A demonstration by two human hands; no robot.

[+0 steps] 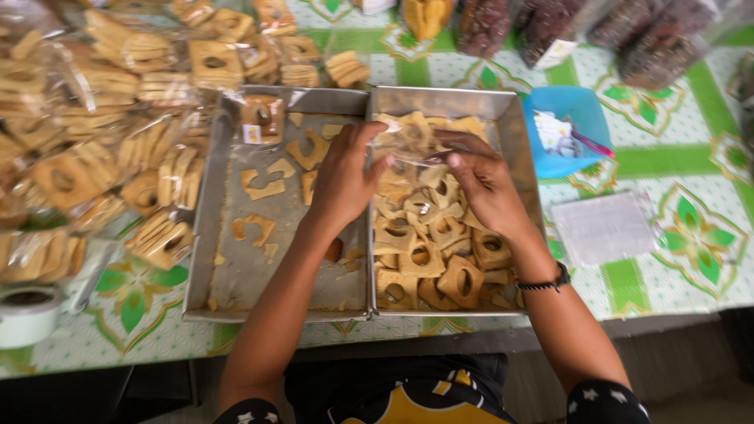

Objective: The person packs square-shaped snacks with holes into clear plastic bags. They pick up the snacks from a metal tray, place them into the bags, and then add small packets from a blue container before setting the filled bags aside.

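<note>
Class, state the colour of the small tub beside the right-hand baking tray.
Blue: the small tub shows best in the head view.

Both hands, left hand (343, 179) and right hand (484, 187), hold a clear bag (408, 141) over cookies (424, 255)

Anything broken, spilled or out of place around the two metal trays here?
Yes. The left tray holds mostly broken biscuit pieces and crumbs, unlike the whole square ring biscuits piled in the right tray. Nothing looks spilled.
</note>
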